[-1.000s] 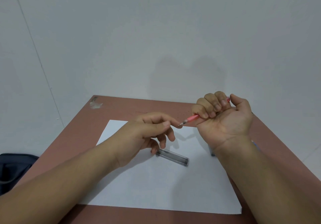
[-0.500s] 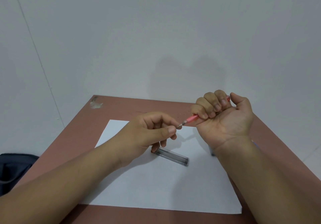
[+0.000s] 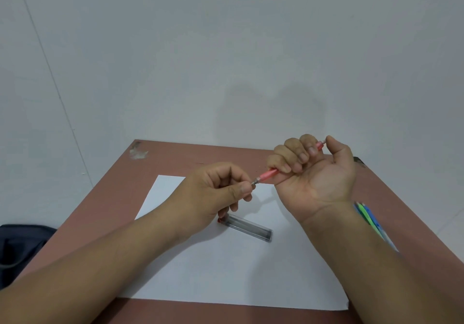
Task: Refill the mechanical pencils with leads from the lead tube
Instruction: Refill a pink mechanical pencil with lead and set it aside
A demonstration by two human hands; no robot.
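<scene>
My right hand (image 3: 311, 170) grips a pink mechanical pencil (image 3: 268, 174) in its curled fingers, palm up, thumb at the pencil's top end. The metal tip points left and down. My left hand (image 3: 221, 193) pinches at that tip with thumb and forefinger; a lead there is too thin to make out. The clear lead tube (image 3: 247, 228) lies on the white paper (image 3: 226, 268) just below my left hand, a small red piece at its left end.
Green and blue pencils (image 3: 369, 219) lie on the brown table (image 3: 175, 158) to the right, partly hidden by my right forearm. A dark bag (image 3: 17, 245) sits off the table's left edge. A white wall stands close behind the table.
My left hand's fingers have curled in and closed on the pencil tip. My right hand has kept the pencil nearly still, its thumb now nearer the top end.
</scene>
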